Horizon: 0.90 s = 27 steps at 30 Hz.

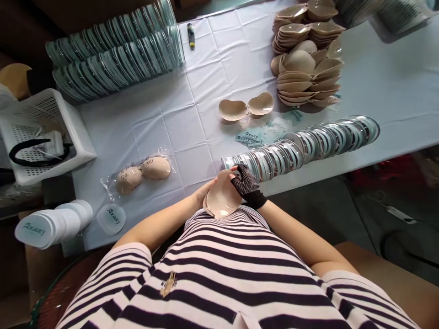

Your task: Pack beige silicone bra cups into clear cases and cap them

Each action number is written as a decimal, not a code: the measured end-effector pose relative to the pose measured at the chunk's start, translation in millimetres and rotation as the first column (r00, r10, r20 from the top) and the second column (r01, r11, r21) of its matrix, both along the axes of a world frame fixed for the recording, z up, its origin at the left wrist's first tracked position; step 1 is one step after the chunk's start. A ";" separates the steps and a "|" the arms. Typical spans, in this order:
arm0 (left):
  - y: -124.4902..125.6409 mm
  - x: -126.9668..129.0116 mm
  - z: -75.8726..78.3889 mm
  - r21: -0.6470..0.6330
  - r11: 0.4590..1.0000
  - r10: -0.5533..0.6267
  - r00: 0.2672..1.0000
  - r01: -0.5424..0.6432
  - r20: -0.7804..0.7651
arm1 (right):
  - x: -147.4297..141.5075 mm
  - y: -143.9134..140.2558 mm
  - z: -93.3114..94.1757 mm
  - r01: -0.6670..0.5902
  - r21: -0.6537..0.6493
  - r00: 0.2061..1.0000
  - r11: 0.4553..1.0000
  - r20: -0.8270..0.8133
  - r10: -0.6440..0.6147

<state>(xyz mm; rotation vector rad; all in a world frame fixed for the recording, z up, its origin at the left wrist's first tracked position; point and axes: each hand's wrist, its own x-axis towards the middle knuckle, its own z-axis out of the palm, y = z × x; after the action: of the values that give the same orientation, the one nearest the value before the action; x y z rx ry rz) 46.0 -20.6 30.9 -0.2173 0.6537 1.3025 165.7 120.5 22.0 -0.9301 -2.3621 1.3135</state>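
The white bench [192,114] bears clear cases [118,64] and stacked cups [295,84], apparently awaiting handling. One bagged pair [156,167] looks finished; an open pair [233,110] seems outstanding. At the near edge, a beige cup [223,194], seemingly midway, is grasped by the fingers of the left hand [206,188] and gloved right hand [246,183]. A white card [110,219] and sachets [252,135] read "beauty", the prefix unclear.

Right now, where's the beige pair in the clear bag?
In the head view, the bagged beige pair lies on the white tablecloth, at the left, between the white basket and the left hand, beyond a loose rounded card.
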 end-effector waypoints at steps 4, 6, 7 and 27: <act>-6.9 -6.8 -0.8 -0.095 0.989 -0.124 0.987 0.114 -0.107 | 1.5 -3.2 -9.2 -0.153 -0.229 0.988 0.961 -0.063 0.142; -4.0 -15.3 0.8 -0.136 0.977 -0.188 0.960 0.162 -0.209 | -1.9 7.6 -10.4 -0.316 -0.248 0.949 0.916 -0.076 0.307; -0.9 -19.6 1.4 -0.157 0.973 -0.205 0.941 0.167 -0.268 | -5.8 20.0 -11.0 -0.402 -0.250 0.915 0.881 -0.094 0.391; 68.3 -2.0 -3.3 -0.205 0.924 0.323 0.946 -0.324 -0.037 | -111.5 288.7 -51.6 -0.421 0.229 0.558 0.878 0.829 0.051</act>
<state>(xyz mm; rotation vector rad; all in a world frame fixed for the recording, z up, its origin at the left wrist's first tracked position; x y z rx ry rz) 44.0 47.7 27.6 -0.5140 0.7804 1.5503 54.3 409.2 -29.7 -1.2713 -3.3837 0.3622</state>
